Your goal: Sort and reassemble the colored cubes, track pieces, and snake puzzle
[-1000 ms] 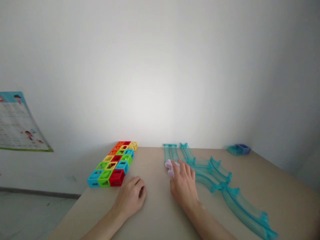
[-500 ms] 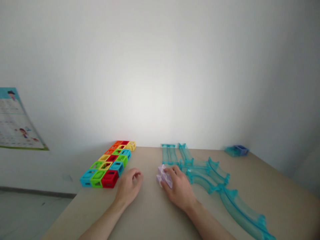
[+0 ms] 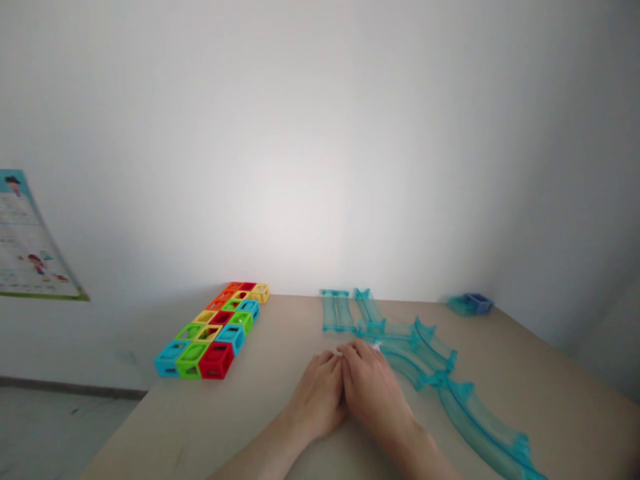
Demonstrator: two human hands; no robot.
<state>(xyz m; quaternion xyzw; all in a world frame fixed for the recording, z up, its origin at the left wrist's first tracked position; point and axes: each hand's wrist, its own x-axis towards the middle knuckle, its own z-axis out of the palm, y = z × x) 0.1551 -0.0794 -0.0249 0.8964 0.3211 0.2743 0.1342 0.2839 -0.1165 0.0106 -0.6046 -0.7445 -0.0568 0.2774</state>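
Note:
My left hand point(image 3: 320, 395) and my right hand point(image 3: 371, 381) are pressed side by side on the tabletop, fingers curled and closed. Beneath them lies a lilac faceted block point(image 3: 377, 347); just a pale tip shows beyond my right fingers. The rest is hidden, and whether the left fingers grip it too cannot be seen. Just past my right hand, a curved translucent teal track piece point(image 3: 406, 366) lies on the table.
Coloured open-frame cubes point(image 3: 216, 362) form a block of rows on the left. More teal track pieces point(image 3: 480, 423) run along the right and back. A small blue basket point(image 3: 479, 304) stands at the far right corner. A wall point(image 3: 310, 167) borders the table's back.
My left hand has moved right, from beside the cubes to against my right hand. The lilac block, visible before under my right fingers, is now almost fully covered. The view has shifted slightly.

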